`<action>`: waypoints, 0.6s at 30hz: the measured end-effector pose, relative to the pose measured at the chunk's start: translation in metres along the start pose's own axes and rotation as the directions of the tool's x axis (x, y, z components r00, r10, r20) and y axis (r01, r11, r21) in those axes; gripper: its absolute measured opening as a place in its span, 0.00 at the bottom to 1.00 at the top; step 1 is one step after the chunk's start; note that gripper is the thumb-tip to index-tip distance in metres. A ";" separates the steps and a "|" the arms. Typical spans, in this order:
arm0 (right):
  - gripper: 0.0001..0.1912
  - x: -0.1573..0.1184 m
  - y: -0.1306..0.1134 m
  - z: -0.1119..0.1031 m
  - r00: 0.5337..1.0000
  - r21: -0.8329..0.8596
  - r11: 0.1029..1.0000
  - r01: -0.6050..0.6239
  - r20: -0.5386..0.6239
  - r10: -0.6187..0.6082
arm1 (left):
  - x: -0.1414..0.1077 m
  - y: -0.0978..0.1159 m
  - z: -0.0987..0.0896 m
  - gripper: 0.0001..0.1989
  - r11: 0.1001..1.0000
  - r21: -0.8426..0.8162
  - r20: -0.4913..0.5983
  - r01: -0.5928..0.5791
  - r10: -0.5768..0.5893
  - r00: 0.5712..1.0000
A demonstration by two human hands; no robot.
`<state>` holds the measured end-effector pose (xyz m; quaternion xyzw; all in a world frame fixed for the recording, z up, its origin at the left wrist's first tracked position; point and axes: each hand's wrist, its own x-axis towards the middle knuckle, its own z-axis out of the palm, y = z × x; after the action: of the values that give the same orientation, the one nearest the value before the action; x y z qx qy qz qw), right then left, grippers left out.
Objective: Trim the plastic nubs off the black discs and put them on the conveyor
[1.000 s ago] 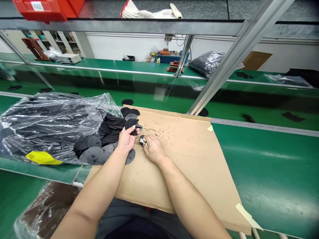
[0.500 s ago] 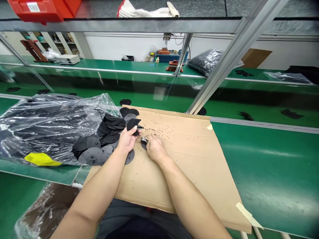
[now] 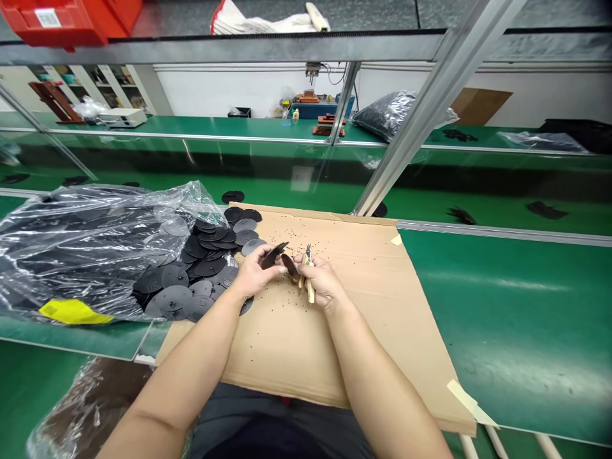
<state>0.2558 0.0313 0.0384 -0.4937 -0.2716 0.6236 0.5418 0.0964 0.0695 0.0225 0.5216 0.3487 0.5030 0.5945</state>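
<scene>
Over the cardboard sheet (image 3: 382, 331), my left hand (image 3: 255, 271) grips several thin black discs (image 3: 272, 256), tilted on edge. Just to their right, my right hand (image 3: 321, 280) is closed around small cutters with light handles (image 3: 310, 290), jaws pointing away from me. Its fingers also hold one black disc (image 3: 289, 264) close to the left thumb. Tiny dark bits (image 3: 299, 239) lie scattered on the cardboard beyond my hands. A loose pile of black discs (image 3: 205, 248) spreads left of my left hand, partly under clear plastic.
A clear plastic bag of black discs (image 3: 95, 248) fills the left side of the green table (image 3: 507, 319). A metal post (image 3: 421, 102) slants up beyond the cardboard. Overhead, a shelf holds a red bin (image 3: 76, 22) and a white glove (image 3: 268, 20). A plastic-lined box (image 3: 95, 395) stands below left.
My right hand has turned and moved slightly right, with the cutters now pointing away and a disc at its fingertips. The discs in my left hand have tilted more upright. The view has shifted slightly.
</scene>
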 end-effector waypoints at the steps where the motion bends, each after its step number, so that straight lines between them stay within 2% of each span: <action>1: 0.15 0.000 0.000 -0.001 0.999 0.007 0.999 -0.037 0.019 0.037 | 0.000 -0.001 -0.001 0.21 1.000 0.028 -0.045 -0.013 0.014 0.999; 3: 0.14 0.001 0.002 -0.002 0.993 0.007 0.996 -0.092 0.070 0.091 | 0.001 -0.001 -0.003 0.21 1.000 0.027 -0.081 -0.015 0.017 0.997; 5: 0.14 0.003 0.003 -0.003 0.984 0.019 0.991 -0.131 0.123 0.128 | 0.000 0.001 -0.003 0.23 1.000 -0.005 -0.024 0.002 -0.002 1.000; 8: 0.15 0.005 0.005 -0.002 0.985 0.114 0.989 -0.093 0.155 0.075 | -0.002 0.003 0.002 0.23 0.999 -0.006 -0.004 0.039 -0.039 0.999; 10: 0.15 0.006 0.008 0.001 0.990 0.161 0.986 0.032 0.129 -0.053 | -0.002 0.002 0.006 0.25 0.996 -0.045 -0.071 0.082 -0.085 0.994; 12: 0.16 0.005 0.012 0.005 0.971 0.070 0.974 0.213 0.097 -0.219 | -0.002 0.000 0.009 0.28 0.984 -0.135 -0.126 0.118 -0.135 0.983; 13: 0.17 0.004 0.015 0.007 0.948 -0.031 0.949 0.312 0.082 -0.309 | -0.002 0.000 0.010 0.29 0.975 -0.178 -0.134 0.132 -0.157 0.978; 15: 0.15 0.003 0.020 0.009 0.880 -0.260 0.844 0.470 0.067 -0.470 | -0.003 -0.001 0.012 0.30 0.954 -0.240 -0.100 0.179 -0.207 0.973; 18: 0.11 0.002 0.023 0.007 0.798 -0.465 0.683 0.563 0.091 -0.596 | -0.004 0.000 0.011 0.26 0.928 -0.264 -0.030 0.264 -0.281 0.959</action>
<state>0.2398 0.0282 0.0204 -0.5189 -0.5375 0.3182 0.5836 0.1054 0.0631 0.0247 0.3696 0.3692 0.4736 0.7091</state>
